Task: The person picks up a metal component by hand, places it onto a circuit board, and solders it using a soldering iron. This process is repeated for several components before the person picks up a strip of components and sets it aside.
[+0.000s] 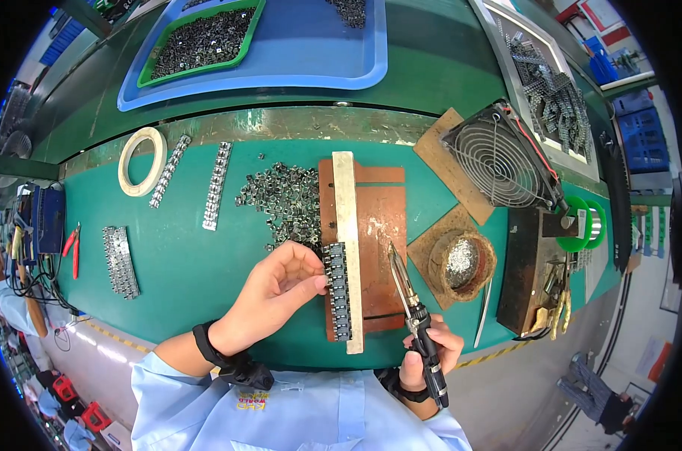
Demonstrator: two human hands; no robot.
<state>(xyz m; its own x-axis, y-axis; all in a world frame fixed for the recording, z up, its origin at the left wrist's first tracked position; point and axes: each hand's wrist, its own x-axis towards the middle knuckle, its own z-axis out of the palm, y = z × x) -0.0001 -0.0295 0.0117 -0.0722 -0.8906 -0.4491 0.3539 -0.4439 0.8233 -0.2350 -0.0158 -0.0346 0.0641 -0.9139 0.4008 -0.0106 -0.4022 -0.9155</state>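
Observation:
My left hand (273,289) is closed, thumb and fingertips pinched at the left edge of a strip of black components (339,301). Whatever is between those fingertips is too small or hidden to name. The strip lies along a pale bar (346,195) fixed on a reddish-brown board (382,278). In my right hand (446,347) is a soldering iron (424,338), its tip pointing up and away over the board, apart from the strip. A pile of small metal-and-black parts (288,207) lies just beyond my left hand.
Finished-looking strips (217,188), a tape roll (142,161) and red-handled cutters (72,248) lie left. Rightward stand a fan (499,158), a round pot with solder bits (461,267), a green solder spool (578,224) and a dark metal box (525,263). A blue tray (311,68) sits at the back.

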